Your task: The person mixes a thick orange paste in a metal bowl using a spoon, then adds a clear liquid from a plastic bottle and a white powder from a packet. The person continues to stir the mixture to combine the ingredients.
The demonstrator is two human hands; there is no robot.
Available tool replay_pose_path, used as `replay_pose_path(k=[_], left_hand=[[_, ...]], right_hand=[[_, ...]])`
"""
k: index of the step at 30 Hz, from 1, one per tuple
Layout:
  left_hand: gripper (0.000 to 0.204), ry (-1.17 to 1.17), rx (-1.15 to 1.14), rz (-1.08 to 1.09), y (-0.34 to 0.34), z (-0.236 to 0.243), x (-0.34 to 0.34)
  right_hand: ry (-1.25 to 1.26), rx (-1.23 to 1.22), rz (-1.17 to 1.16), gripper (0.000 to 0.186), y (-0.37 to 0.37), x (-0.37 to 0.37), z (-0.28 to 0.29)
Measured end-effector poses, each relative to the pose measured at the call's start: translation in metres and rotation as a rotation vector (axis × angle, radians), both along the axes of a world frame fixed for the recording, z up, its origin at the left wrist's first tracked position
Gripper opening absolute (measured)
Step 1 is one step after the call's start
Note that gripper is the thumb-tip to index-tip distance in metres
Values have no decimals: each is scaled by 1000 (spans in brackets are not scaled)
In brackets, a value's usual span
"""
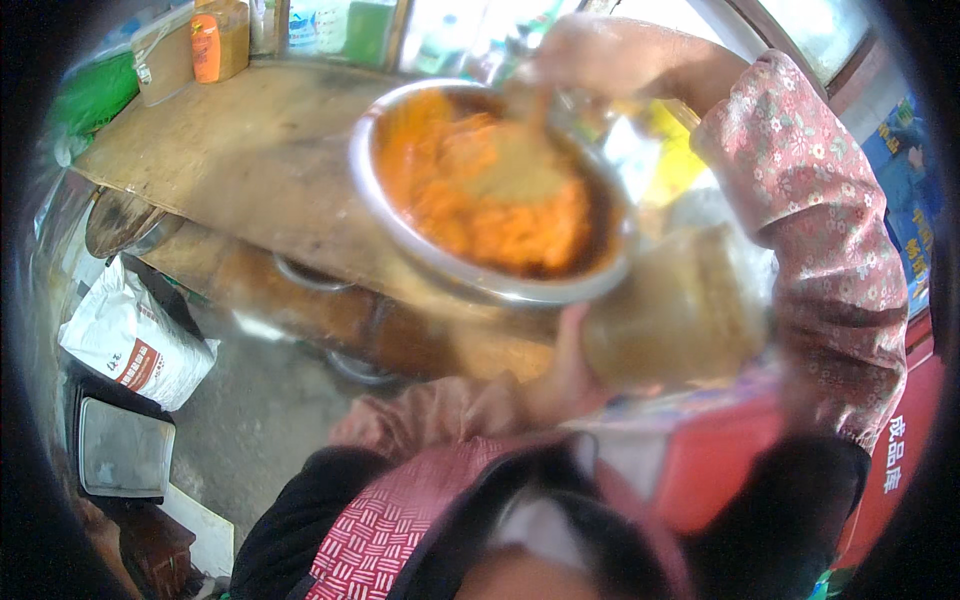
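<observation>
A steel bowl (pixel 385 225) stands tilted in view on the wooden table, with a bright orange, mashed-looking food (pixel 455 205) inside. Over it my right hand (pixel 585 55) is closed round the handle of a wooden spatula (pixel 515 175), whose broad blade lies against the food. Blur softens both hand and blade. Below the bowl's near right rim, my left hand (pixel 570 370) grips a cloudy, brownish see-through jar (pixel 680 310). Its thumb shows along the jar's left side; the other fingers are hidden. The jar's contents are too blurred to tell.
An orange bottle (pixel 205 48) and a tan box (pixel 163 62) stand at the table's far left end. On the floor at left are a white sack (pixel 140 335) and a grey-topped scale (pixel 125 447). Red surfaces (pixel 720 455) lie at right, beside a yellow-and-white package (pixel 675 155).
</observation>
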State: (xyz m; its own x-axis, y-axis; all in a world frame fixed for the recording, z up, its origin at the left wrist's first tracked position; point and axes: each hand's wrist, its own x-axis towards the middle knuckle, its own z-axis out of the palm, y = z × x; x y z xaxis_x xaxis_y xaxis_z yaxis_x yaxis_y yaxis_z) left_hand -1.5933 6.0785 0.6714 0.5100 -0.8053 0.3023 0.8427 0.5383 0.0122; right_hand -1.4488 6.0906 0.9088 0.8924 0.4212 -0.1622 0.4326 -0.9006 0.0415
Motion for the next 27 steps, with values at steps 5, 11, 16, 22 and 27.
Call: replay_pose_path(k=[5,11,16,22,27], left_hand=[[73,-14,1,0,3,4,-1],[68,-214,269,340,-14,-14,10],[73,-181,266,217,-11,-9,9],[72,-112,304,244,-21,-15,8],[67,-56,215,243,-11,-3,7]], right_hand=[[-72,-156,191,35,-16,7,-12],[-262,-83,465,23,-44,-44,66],[401,104,-264,21,-113,-135,69],[650,119,153,17,-128,-145,-16],[303,128,231,17,-138,-144,-61]])
